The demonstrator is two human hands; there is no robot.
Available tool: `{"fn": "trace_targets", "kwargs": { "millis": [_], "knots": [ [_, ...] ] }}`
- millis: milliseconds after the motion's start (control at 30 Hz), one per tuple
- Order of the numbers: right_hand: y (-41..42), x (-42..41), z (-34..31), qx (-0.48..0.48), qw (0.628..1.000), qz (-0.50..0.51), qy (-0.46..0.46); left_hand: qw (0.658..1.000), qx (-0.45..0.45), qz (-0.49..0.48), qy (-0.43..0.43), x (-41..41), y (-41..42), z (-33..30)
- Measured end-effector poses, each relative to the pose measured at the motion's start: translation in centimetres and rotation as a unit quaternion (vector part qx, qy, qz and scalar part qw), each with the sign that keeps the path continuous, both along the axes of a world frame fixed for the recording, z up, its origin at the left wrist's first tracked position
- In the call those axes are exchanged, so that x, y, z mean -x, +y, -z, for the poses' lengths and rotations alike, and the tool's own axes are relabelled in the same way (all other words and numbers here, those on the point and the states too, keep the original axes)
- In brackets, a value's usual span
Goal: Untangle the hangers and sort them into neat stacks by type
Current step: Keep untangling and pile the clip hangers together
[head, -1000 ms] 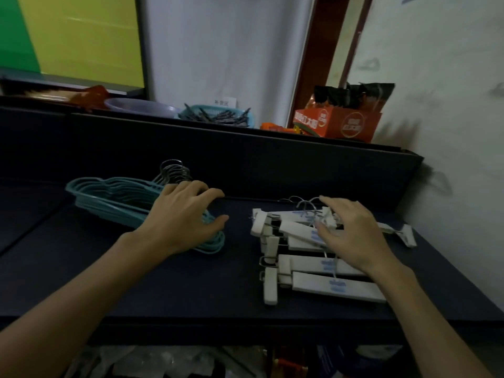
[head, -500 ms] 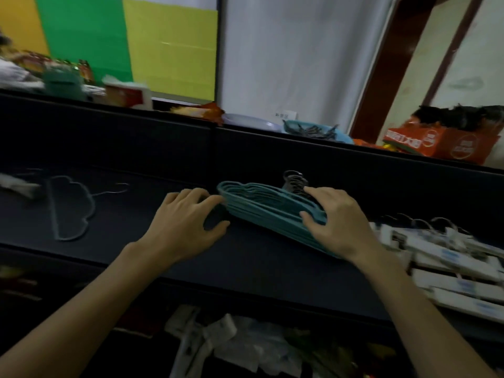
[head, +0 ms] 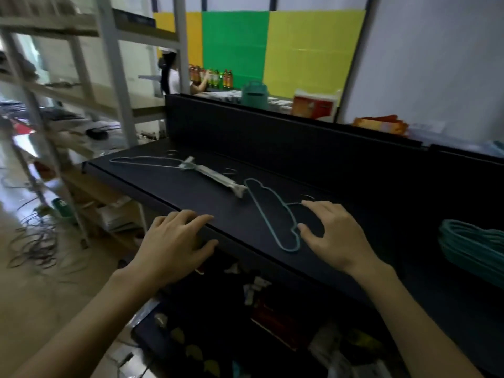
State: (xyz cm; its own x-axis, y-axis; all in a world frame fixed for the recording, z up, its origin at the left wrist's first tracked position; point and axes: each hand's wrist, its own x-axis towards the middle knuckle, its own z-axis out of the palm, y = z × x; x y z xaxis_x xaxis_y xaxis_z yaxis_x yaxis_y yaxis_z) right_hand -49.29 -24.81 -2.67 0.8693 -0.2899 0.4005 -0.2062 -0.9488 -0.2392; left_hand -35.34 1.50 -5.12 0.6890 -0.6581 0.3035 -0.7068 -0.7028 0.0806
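Right hand (head: 336, 236): fingers spread and lightly bent, holding nothing; it hovers at the near end of a loose teal hanger (head: 275, 214), thumb just beside its lower loop; actual contact cannot be told
Left hand (head: 174, 244): fingers relaxed and spread, empty, at the front edge of the desk (head: 191, 192)
Loose hangers: the teal hanger lies flat in the middle of the desk; farther left a white clip hanger (head: 215, 177) lies across the end of a second teal hanger (head: 144, 160); whether they are hooked together cannot be told
Sorted stack: a teal stack (head: 471, 246) sits at the right edge of the view, well apart from the loose ones
Risk, snag: the near hanger's far end lies just beside the clip hanger's end; dragging it sideways could, in my judgement, catch the clip and pull both along
Risk, drop: the left hand is at the very lip of the desk; a hanger swept toward it could slide off onto the clutter below
Risk, stack: a careless set-down could knock the teal stack out of line
Containers: a teal basket (head: 255, 95) stands behind the back panel, contents hidden; a red-and-white box (head: 316, 106) beside it, contents hidden; bottles (head: 211, 77) stand in a row farther back
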Motion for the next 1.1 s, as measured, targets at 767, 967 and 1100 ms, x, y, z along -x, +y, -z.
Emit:
{"fn": "trace_targets", "kwargs": {
  "millis": [767,967,1100],
  "knots": [
    [2.6,-30.9,0.3,-0.096,0.972,0.04,0.211,0.997,-0.031,0.003,0.072,-39.4,4.0,2.2],
    [5.7,-32.6,1.0,-0.094,0.962,0.138,0.217,0.972,-0.067,0.139,0.177,-45.6,3.1,1.8],
    [8.1,-33.2,1.1,-0.102,0.959,0.188,0.185,0.95,-0.052,0.218,0.218,-47.1,2.5,1.6]
  ]
}}
